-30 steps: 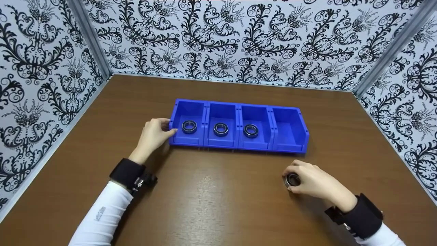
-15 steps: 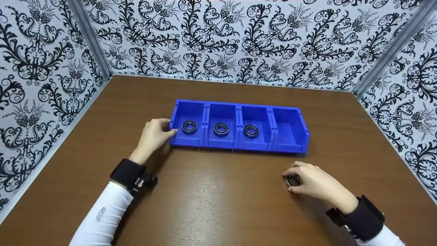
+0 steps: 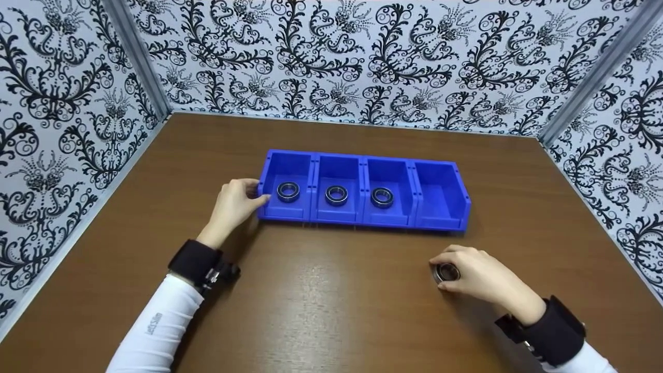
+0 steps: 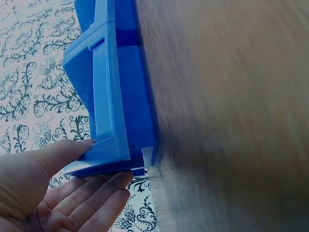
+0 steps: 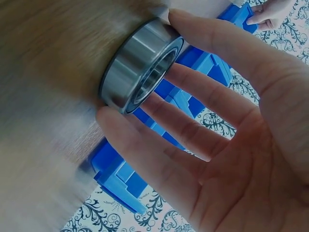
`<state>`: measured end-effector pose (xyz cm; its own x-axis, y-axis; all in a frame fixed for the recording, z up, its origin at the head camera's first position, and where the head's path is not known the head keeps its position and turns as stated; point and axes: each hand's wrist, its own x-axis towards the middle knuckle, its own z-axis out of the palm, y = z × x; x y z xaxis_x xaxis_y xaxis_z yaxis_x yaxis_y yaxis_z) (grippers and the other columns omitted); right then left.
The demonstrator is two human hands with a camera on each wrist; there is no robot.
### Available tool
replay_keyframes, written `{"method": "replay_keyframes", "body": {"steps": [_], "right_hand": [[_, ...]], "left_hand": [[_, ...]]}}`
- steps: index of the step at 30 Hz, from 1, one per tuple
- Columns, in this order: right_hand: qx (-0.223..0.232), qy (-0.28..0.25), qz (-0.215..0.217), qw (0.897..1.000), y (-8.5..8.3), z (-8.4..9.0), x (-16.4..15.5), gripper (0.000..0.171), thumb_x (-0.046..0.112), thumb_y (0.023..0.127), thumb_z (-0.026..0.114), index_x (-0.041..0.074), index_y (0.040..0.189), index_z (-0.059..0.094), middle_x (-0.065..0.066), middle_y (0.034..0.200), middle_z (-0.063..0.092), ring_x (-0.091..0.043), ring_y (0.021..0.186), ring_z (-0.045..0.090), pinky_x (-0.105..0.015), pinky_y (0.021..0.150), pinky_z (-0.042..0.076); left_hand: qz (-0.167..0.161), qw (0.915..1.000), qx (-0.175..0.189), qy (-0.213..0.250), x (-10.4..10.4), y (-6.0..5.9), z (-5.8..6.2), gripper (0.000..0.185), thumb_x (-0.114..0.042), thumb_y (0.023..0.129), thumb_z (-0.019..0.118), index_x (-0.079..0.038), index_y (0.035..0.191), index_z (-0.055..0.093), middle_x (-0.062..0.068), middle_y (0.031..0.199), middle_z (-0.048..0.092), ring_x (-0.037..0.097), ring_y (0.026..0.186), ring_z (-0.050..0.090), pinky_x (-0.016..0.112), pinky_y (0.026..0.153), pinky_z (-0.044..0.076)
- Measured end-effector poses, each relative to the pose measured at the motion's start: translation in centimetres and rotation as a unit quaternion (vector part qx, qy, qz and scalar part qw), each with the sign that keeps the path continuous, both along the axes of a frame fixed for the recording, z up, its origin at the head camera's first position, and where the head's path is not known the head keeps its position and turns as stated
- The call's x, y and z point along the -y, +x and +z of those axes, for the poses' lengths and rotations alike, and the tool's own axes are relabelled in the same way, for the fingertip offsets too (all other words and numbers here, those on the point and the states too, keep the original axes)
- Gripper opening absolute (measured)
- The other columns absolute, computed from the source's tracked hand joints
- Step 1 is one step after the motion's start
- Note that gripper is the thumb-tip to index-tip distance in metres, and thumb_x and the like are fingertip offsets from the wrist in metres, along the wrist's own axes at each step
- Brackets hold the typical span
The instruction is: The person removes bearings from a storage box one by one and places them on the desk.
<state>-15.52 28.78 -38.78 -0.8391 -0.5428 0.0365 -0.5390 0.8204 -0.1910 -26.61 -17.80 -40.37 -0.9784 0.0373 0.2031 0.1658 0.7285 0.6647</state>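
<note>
My left hand (image 3: 234, 204) holds the left end wall of a blue row of joined bins (image 3: 388, 220). In the left wrist view its thumb (image 4: 67, 153) lies over the wall's edge, with the fingers along the outer side. My right hand (image 3: 479, 274) pinches a steel ball bearing (image 3: 446, 272) by its rim, between thumb and a fingertip. The right wrist view shows that bearing (image 5: 140, 65) tilted on edge close to the tabletop; contact with the wood is unclear. One bearing lies flat in each of the three left bins: a left one (image 3: 288, 191), a middle one (image 3: 336, 195) and a right one (image 3: 382, 197).
The rightmost bin (image 3: 437, 199) has a bare floor. Everything stands on a brown wooden table (image 3: 321, 290). Patterned white panels (image 3: 342, 62) rise behind it and at both sides, with grey metal posts (image 3: 140, 57) at the corners.
Almost nothing differs. The bearing in my right hand sits very slightly further right, and the view has shifted a little. My left hand stays on the bin wall.
</note>
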Motion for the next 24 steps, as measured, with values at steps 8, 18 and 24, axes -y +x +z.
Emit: {"method": "replay_keyframes", "body": {"steps": [8,18,24], "right_hand": [[-0.001,-0.009,-0.009,1.0,0.2,0.3,0.0,0.032,0.02,0.08,0.084,0.012,0.111,0.077,-0.004,0.107,0.076,-0.024,0.097,0.073,-0.042,0.079,0.059],[-0.041,-0.026,-0.002,0.999,0.3,1.1,0.4,0.03,0.011,0.082,0.082,0.01,0.111,0.076,-0.006,0.111,0.075,-0.026,0.101,0.073,-0.042,0.082,0.06],[-0.068,-0.037,-0.003,0.997,0.3,1.8,0.6,0.034,0.012,0.082,0.082,0.006,0.115,0.076,-0.009,0.115,0.076,-0.031,0.105,0.073,-0.047,0.086,0.059]], "left_hand": [[0.001,1.0,0.001,-0.004,0.0,0.0,0.1,0.044,-0.017,0.09,0.075,0.01,0.125,0.068,0.027,0.121,0.072,0.042,0.114,0.07,0.055,0.1,0.054],[-0.001,1.0,-0.001,-0.002,0.0,0.0,0.1,0.043,-0.016,0.09,0.075,0.01,0.124,0.068,0.027,0.12,0.073,0.042,0.113,0.071,0.055,0.1,0.054],[0.0,1.0,0.0,0.003,-0.1,0.0,0.0,0.044,-0.016,0.09,0.075,0.009,0.124,0.068,0.026,0.12,0.073,0.041,0.113,0.071,0.054,0.1,0.054]]}}
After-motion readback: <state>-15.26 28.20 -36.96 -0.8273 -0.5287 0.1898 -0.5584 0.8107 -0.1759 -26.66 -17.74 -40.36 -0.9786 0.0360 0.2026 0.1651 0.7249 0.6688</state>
